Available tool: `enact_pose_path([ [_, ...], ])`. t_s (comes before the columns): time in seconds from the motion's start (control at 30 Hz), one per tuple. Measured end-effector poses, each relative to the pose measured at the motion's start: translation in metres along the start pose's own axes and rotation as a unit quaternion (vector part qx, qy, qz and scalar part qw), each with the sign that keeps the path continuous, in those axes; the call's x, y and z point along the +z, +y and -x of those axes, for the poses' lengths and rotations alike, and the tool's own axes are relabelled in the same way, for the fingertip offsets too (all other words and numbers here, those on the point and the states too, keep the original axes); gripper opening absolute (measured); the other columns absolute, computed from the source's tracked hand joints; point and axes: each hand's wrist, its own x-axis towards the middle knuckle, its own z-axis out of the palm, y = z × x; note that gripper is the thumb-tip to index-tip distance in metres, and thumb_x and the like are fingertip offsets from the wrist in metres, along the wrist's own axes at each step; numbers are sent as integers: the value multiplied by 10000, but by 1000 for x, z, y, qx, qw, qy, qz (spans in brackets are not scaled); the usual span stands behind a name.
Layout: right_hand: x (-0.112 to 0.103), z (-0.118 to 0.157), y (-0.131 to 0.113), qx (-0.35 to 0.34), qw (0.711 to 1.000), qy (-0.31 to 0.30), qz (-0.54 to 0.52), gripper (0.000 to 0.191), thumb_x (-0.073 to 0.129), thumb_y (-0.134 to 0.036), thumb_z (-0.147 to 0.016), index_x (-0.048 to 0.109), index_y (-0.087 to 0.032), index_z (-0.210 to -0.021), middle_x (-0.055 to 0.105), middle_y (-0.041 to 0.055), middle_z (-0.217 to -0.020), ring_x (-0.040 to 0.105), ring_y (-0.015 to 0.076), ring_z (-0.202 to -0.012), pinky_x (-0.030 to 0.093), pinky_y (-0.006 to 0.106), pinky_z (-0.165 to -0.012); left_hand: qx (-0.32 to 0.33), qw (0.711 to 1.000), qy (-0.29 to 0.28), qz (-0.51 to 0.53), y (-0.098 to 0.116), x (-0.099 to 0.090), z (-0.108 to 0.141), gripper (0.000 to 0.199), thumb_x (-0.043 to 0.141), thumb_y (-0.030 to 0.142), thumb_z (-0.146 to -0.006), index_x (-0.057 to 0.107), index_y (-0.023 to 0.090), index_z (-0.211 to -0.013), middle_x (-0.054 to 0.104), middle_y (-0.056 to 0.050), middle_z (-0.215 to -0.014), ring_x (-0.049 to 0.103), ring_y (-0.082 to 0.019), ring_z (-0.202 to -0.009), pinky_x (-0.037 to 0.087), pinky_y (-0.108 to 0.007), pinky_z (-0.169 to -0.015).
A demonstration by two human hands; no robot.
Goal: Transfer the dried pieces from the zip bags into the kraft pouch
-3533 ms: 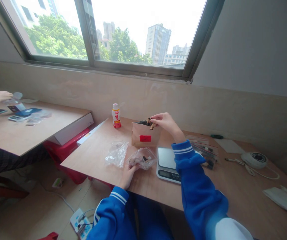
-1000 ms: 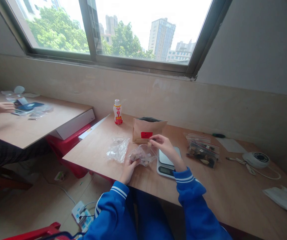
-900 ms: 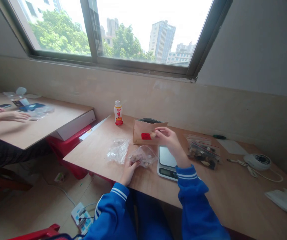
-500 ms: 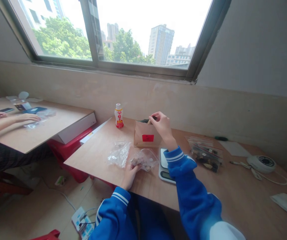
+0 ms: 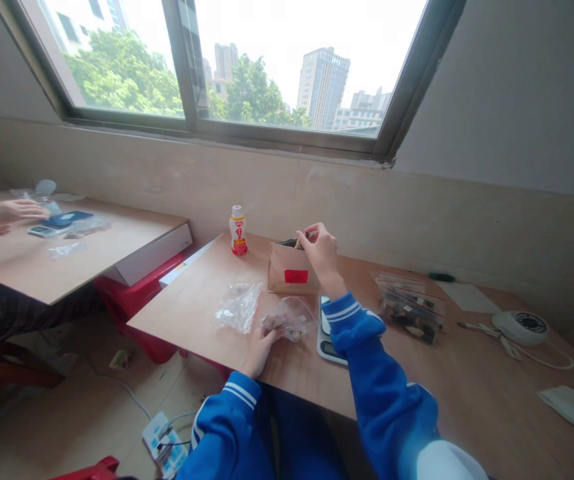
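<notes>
Curling over a clear plastic bag (image 5: 291, 320) of brown pieces, the left hand (image 5: 265, 350) lies nearest, fingers closed on the bag; farther off, the right hand (image 5: 321, 252) is nearer the upright kraft paper bag (image 5: 291, 277), its fingertips (image 5: 311, 233) pinched shut just above and right of the bag's mouth, perhaps on a small brown piece; the fingers hide whatever they hold.

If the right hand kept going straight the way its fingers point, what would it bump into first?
Probably the brown paper bag: the right hand points down at its open top, just below the fingers. Depth is hard to judge here, so they may already touch.
</notes>
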Motion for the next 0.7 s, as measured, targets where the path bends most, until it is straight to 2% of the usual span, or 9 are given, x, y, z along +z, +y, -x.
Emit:
enact_pose_path([
  [0.2, 3, 0, 4, 16, 1000, 9, 22, 232, 597, -434, -835, 543, -211, -864, 657, 30, -743, 612, 204, -710, 420, 303, -683, 0, 1000, 7, 13, 1, 1, 1, 384, 720, 327, -720, 702, 156, -1064, 702, -105, -1101, 630, -287, -1067, 457, -432, -985],
  [0.4, 8, 2, 9, -51, 988, 34, 143, 263, 587, -446, -851, 535, -196, -785, 634, 96, -865, 557, 256, -884, 390, 359, -800, -2, 1000, 7, 14, -1, 0, 0, 359, 723, 326, -714, 709, 150, -1027, 712, -101, -1067, 620, -290, -1086, 456, -434, -990],
  [0.57, 10, 2, 11, -42, 985, 40, 163, 332, 610, -504, -826, 555, -177, -823, 632, 96, -856, 538, 264, -872, 360, 374, -801, -5, 1000, 2, 24, -1, 1, 0, 380, 724, 333, -715, 701, 142, -1042, 711, -106, -1063, 635, -290, -1052, 456, -454, -985],
  [0.7, 5, 2, 13, -51, 993, -19, 104, 301, 592, -491, -845, 620, -193, -813, 629, 43, -782, 540, 236, -844, 327, 374, -823, -4, 1000, 1, 26, -1, 0, 0, 360, 733, 334, -710, 711, 147, -1017, 714, -104, -1055, 640, -284, -1042, 458, -442, -982],
])
